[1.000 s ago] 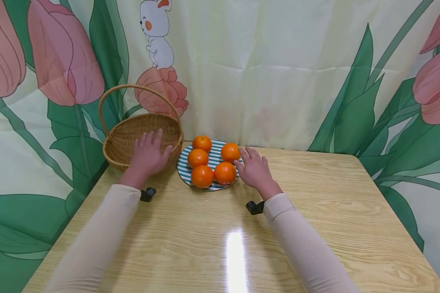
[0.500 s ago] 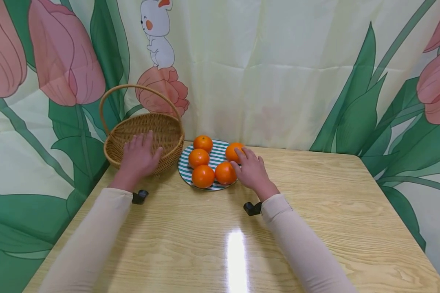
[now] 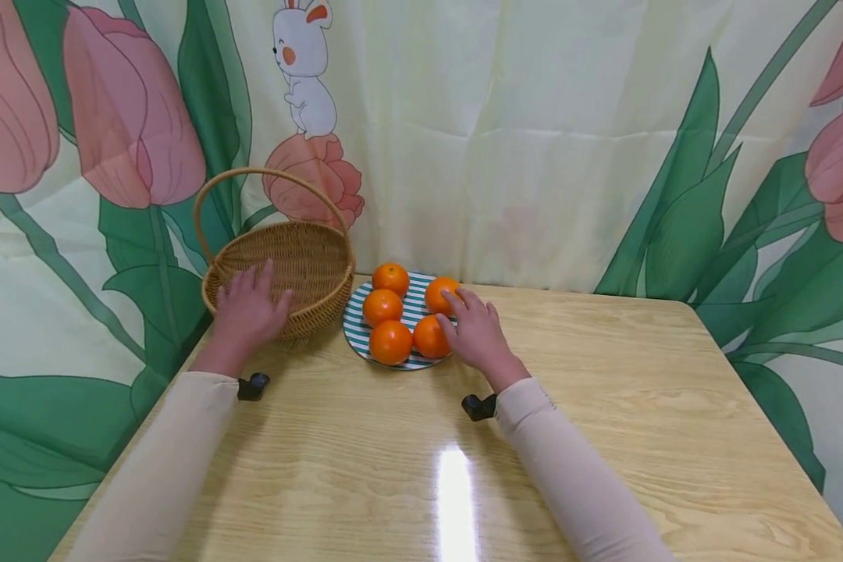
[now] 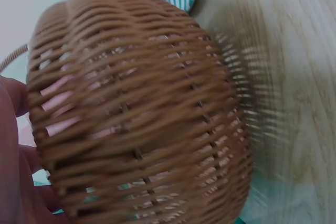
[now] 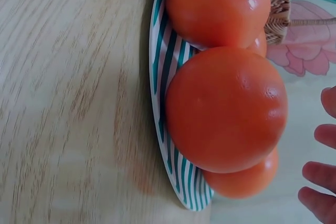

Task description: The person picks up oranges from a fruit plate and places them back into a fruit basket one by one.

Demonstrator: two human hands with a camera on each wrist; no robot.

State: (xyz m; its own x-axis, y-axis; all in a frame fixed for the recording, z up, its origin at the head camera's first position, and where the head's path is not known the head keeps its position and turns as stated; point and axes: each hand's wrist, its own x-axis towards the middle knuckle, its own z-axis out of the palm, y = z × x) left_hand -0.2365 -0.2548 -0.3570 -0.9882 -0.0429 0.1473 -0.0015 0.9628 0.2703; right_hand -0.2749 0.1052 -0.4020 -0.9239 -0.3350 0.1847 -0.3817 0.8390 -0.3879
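Observation:
My left hand [image 3: 246, 312] is at the front left rim of a brown wicker basket [image 3: 309, 257], fingers spread over its opening. In the left wrist view the basket's woven side [image 4: 147, 108] fills the middle, with fingers at the left edge near the rim; firm contact is unclear. My right hand [image 3: 479, 332] hovers over the right side of a green-and-white striped plate [image 3: 416, 293], fingers extended. Closest to it are a back-right orange [image 3: 439, 295] and a front-right orange [image 3: 430, 339]. The right wrist view shows its fingertips [image 5: 317, 174] apart from the nearest orange [image 5: 226, 108].
Other oranges [image 3: 390, 342] sit on the left half of the plate, which stands just right of the basket. The basket's arched handle [image 3: 270, 169] rises at the back. Behind the wooden table [image 3: 365, 453] hangs a printed curtain [image 3: 534, 156].
My left hand has moved left and slightly toward me along the basket's opening. The right hand has shifted a little left over the plate's right-hand oranges.

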